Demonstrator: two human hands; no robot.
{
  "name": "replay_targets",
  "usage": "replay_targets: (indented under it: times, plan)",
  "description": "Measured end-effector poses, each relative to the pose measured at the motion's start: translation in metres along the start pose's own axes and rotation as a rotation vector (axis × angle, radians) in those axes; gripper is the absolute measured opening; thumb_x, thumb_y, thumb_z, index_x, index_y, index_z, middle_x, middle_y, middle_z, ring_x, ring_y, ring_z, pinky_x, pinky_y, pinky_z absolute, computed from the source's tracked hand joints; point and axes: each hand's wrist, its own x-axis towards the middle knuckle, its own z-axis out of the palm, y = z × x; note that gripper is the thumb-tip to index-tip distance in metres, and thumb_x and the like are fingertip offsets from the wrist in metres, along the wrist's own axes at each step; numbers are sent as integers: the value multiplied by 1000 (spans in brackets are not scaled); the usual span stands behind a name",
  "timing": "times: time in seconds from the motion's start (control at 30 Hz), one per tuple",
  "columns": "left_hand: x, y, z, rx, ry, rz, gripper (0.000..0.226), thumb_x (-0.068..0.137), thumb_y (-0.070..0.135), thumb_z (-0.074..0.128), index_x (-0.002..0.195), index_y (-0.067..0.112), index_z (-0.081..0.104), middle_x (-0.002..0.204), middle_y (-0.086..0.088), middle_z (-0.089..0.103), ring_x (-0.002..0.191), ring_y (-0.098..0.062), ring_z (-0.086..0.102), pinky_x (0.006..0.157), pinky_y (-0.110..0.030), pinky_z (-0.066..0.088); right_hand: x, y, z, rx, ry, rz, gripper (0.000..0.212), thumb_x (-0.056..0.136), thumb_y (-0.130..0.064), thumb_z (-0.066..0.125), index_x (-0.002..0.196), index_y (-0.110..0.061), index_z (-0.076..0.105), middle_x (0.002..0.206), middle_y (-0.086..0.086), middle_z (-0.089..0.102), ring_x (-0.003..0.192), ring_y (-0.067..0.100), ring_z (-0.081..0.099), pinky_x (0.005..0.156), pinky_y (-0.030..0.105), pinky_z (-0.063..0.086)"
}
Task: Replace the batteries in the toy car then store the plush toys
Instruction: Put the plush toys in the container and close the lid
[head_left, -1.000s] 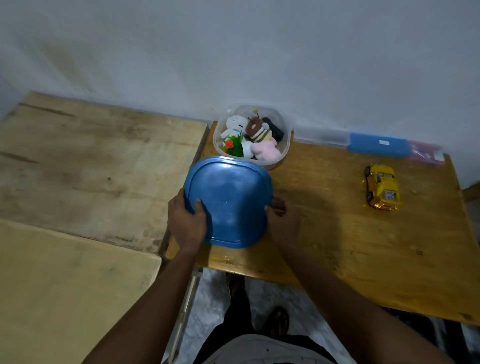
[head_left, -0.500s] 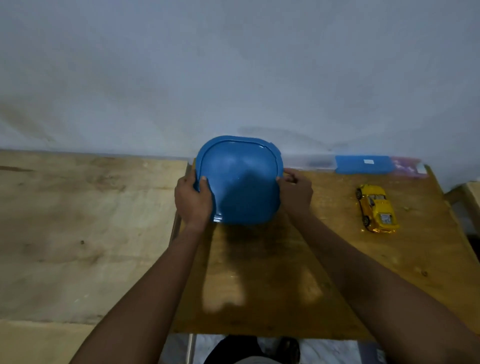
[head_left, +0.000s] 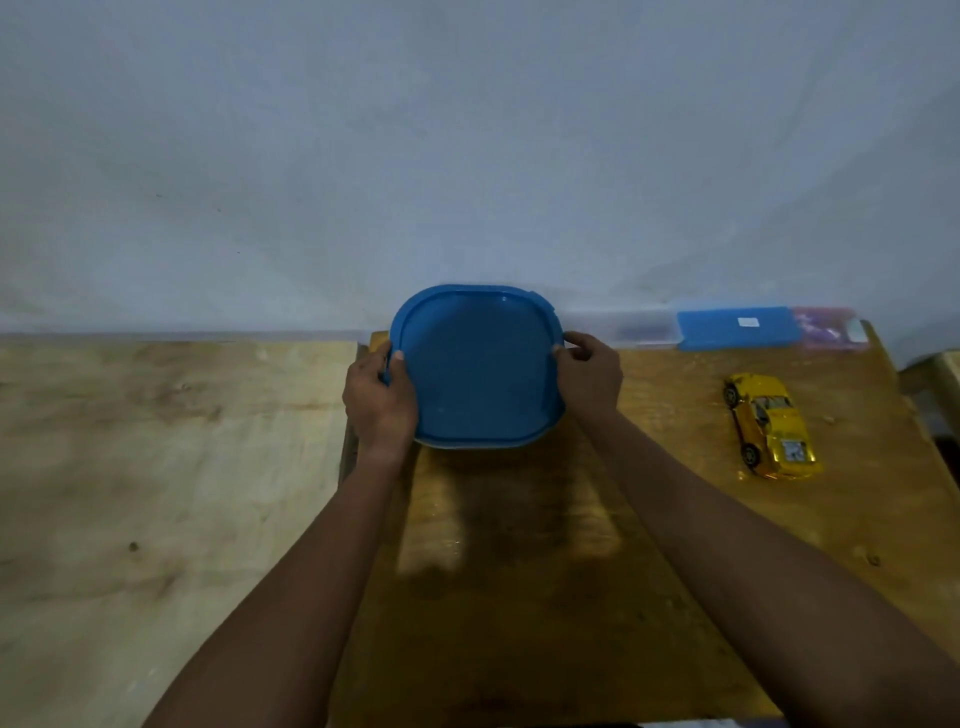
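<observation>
Moved since one second ago: blue lid (head_left: 475, 366) goes from in front of the open container to on top of it, and the plush toys seen then are now covered. Camera view also sits higher, with more wall.

Lid: rounded square, no clear long axis, broad face up, lying near level. It sits at the back left corner of the brown table (head_left: 519, 597), close against the wall (head_left: 467, 156). A thin pale strip of the container (head_left: 483, 446) shows under the lid's near edge; the rest of it is hidden.

Left hand (head_left: 379, 400): grips the lid's left rim, thumb on top, fingers curled over the edge. Right hand (head_left: 589, 371): pinches the right rim, thumb and fingers curled around it. Both hands hold the lid, one on each side.

Toy car (head_left: 771, 426): yellow, on its wheels, well apart to the right of the right hand. Long axis runs far to near, angled slightly rightward toward the near end. The near end carries a pale plate; front or rear, cannot tell.

Surroundings: along the wall behind the car lie a clear case (head_left: 618, 325), a blue case (head_left: 737, 327) and a pink pouch (head_left: 826, 327), end to end. Bare wood lies between car and right forearm. A paler wooden table (head_left: 156, 493) adjoins on the left, beside the left hand.
</observation>
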Motion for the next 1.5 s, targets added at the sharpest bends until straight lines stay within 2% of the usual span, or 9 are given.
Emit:
replay_targets:
  times: [0.2, 0.37, 0.5, 0.63, 0.83, 0.97, 1.27, 1.4, 1.5]
  plan:
    - [14, 3, 1, -180, 77, -138, 16, 92, 29, 67, 105, 23, 74, 92, 14, 68, 90, -9, 63, 89, -29, 53, 5, 3, 3, 59, -44, 38, 30, 96, -25, 58, 125, -21, 61, 118, 2, 65, 98, 14, 59, 65, 17, 46]
    - [20, 6, -1, -202, 27, -152, 13, 93, 22, 66, 105, 17, 69, 93, 8, 66, 88, -10, 62, 88, -26, 52, 12, 4, 4, 164, -95, 123, 34, 95, -23, 60, 126, -11, 63, 117, 4, 65, 96, 14, 61, 62, 15, 47]
    - [24, 1, 1, -260, 20, -185, 13, 92, 22, 69, 105, 20, 66, 106, 0, 69, 102, -17, 64, 96, -31, 53, 13, 3, 2, 287, -151, 178, 17, 97, -16, 59, 113, -13, 64, 95, -4, 65, 82, 5, 61, 53, 10, 50]
    - [25, 0, 2, -259, 24, -194, 16, 93, 20, 67, 108, 16, 69, 96, 13, 65, 98, -10, 63, 97, -31, 52, 13, 3, 1, 349, -180, 220, 9, 96, -16, 60, 105, -18, 63, 93, -6, 65, 83, 7, 62, 54, 12, 53]
    - [41, 9, 2, -156, -4, -180, 22, 91, 32, 66, 102, 14, 69, 94, 7, 65, 91, -13, 59, 84, -29, 47, 20, -4, 12, 274, -117, 237, 19, 95, -28, 58, 106, -15, 67, 101, -1, 66, 87, 10, 60, 61, 23, 48]
    - [48, 7, 5, -89, -5, -121, 19, 90, 31, 70, 96, 13, 66, 83, 11, 61, 84, -13, 59, 87, -33, 51, 24, -5, 22, 288, -95, 240, 31, 94, -44, 58, 100, -15, 69, 100, 2, 69, 90, 17, 65, 72, 36, 58]
    - [65, 10, 10, -130, -96, -181, 31, 88, 45, 67, 92, 14, 70, 90, 6, 68, 84, -11, 61, 78, -30, 50, 30, -1, 26, 198, -46, 191, 30, 94, -41, 56, 96, -15, 71, 95, 0, 69, 91, 17, 63, 78, 37, 54]
    - [77, 21, 15, -84, -183, -201, 52, 91, 58, 59, 62, 15, 47, 66, 2, 51, 63, -14, 47, 60, -31, 39, 38, -7, 29, 70, -53, 140, 38, 94, -48, 52, 94, -14, 69, 88, 0, 67, 84, 14, 61, 67, 30, 48]
    - [85, 18, 19, -95, -212, -190, 48, 94, 51, 57, 67, 15, 41, 66, 2, 46, 64, -14, 43, 58, -29, 35, 40, -10, 31, 104, -46, 93, 30, 95, -41, 56, 93, -14, 69, 84, -3, 66, 78, 10, 59, 63, 27, 47]
